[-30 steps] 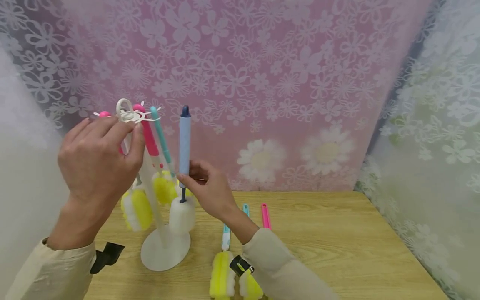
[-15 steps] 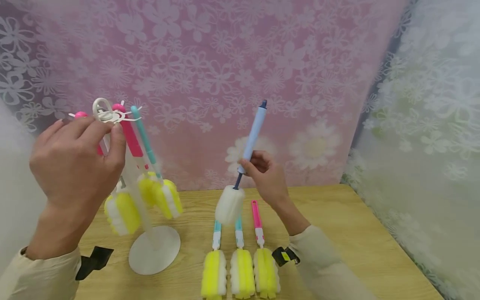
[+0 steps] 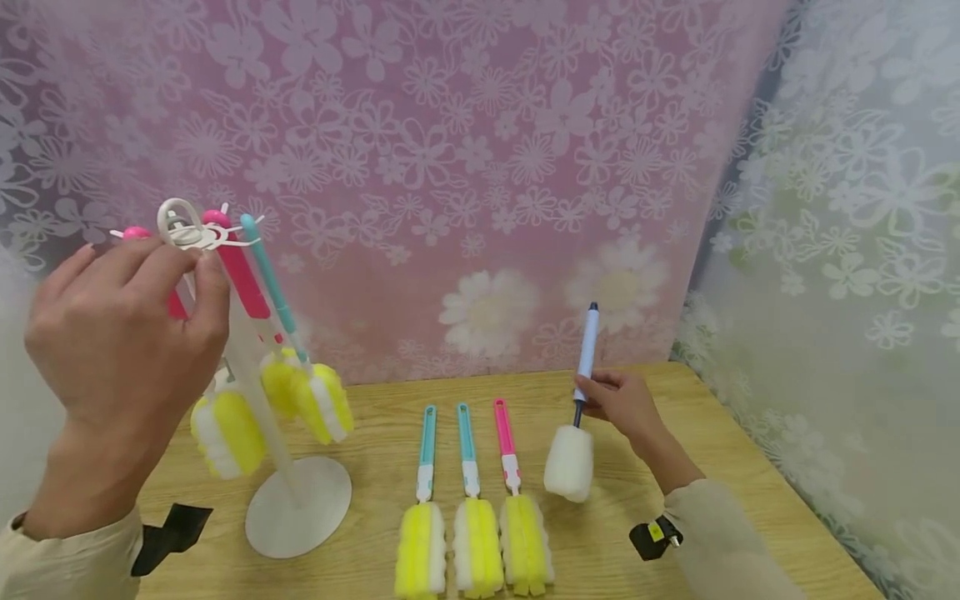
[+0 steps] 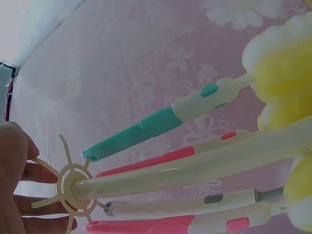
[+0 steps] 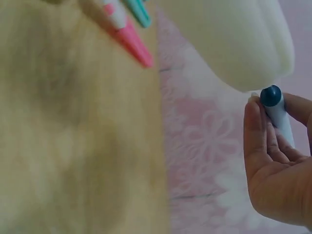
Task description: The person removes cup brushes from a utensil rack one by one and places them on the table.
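My right hand pinches the light blue handle of a bottle brush with a white sponge head. The brush leans slightly, head down, above the table to the right of the row. My left hand grips the top of a white brush stand, its fingers among the hook arms. Hanging from those hooks are several sponge brushes, among them one with a teal handle and one with a pink handle. In the right wrist view the white head fills the upper right.
Three yellow-and-white sponge brushes lie side by side on the wooden table: a teal-handled one, another teal-handled one and a pink-handled one. A pink floral curtain hangs behind the table.
My right hand has carried the blue-handled brush away from the stand, rightward past the lying brushes and lower. The left hand keeps its grip on the stand's top while the view shifts right.
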### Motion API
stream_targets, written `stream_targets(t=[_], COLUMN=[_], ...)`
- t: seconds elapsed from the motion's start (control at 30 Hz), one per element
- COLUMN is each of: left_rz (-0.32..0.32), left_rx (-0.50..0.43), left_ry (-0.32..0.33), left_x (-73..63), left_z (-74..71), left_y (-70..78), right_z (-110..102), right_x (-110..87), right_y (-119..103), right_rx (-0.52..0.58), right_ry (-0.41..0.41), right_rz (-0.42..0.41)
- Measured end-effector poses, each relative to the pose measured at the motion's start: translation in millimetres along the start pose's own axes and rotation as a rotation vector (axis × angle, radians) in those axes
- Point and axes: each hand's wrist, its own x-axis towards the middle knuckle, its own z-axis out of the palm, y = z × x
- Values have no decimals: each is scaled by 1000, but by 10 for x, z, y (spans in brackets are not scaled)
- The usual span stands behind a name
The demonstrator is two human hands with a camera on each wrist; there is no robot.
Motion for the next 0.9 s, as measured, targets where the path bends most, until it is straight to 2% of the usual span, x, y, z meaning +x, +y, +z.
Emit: stream_targets(t=[0.17, 0.4, 0.6, 0.9], left_rz=[-7, -5, -3, -8], left_rx=[-1, -6, -1, 5], left_ry=[-3, 2, -10, -17], left_x=[9, 6, 16, -10], left_z=[-13, -16, -16, 2], left_y=[-1, 1, 5, -2], right_z=[3, 162, 295, 381], right_x=[-31, -102, -145, -218], right_y=[331, 628, 758, 797], right_rx=[-94, -164, -229, -298], right_ry=[-66, -97, -126, -161], right_rz=[84, 70, 41, 29])
